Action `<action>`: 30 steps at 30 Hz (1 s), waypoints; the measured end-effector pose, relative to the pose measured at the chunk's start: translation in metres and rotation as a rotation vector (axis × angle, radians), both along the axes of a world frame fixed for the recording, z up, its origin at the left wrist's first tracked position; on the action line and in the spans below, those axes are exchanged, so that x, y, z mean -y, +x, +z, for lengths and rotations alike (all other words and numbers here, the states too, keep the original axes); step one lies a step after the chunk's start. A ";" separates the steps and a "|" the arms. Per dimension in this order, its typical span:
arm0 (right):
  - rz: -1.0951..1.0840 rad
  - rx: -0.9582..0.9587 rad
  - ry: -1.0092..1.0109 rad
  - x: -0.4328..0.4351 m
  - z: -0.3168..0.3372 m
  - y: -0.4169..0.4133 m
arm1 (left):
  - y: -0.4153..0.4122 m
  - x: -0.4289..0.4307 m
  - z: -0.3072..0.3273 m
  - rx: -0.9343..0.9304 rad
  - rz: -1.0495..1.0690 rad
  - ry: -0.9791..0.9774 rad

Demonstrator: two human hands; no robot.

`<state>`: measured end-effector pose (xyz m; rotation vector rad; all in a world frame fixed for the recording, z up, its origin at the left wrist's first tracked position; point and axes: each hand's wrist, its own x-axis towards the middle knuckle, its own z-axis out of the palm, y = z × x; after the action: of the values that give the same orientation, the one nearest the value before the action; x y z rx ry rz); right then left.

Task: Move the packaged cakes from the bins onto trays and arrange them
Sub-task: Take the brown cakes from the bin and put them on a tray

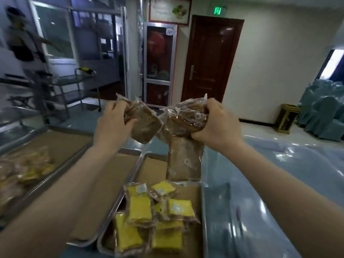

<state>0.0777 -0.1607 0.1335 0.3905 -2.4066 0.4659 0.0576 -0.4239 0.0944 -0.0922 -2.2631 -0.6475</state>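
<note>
A tray point(203, 220) of packaged cakes point(139, 209) lies on the table point(223, 229), a second tray point(115, 183) just left of it. A door point(210, 58) stands behind.

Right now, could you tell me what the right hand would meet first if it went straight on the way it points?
Probably the brown cake packs gripped by the left hand; the right hand, gripping its own bundle, points leftward at them, depth unclear.

Left hand point(111, 125) and right hand point(216, 123) gripping brown packaged cakes point(183, 159), above metal tray point(203, 211)
</note>
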 end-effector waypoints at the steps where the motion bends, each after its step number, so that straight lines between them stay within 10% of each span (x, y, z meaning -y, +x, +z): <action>1: 0.026 0.016 0.009 0.029 -0.008 -0.003 | 0.005 0.030 -0.009 0.012 0.031 0.006; 15: 0.060 0.491 -0.036 0.264 -0.162 -0.046 | 0.035 0.262 -0.172 0.428 0.266 0.203; 24: 0.066 0.716 -0.106 0.319 -0.237 -0.103 | 0.003 0.275 -0.250 0.550 0.224 0.973; 30: 0.164 0.837 -0.093 0.338 -0.280 -0.124 | -0.002 0.282 -0.280 0.881 0.152 0.766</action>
<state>-0.0465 -0.4982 -0.1466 0.4040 -3.1443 0.9601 0.0553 -0.7054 -0.1855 0.8817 -2.5693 -1.6522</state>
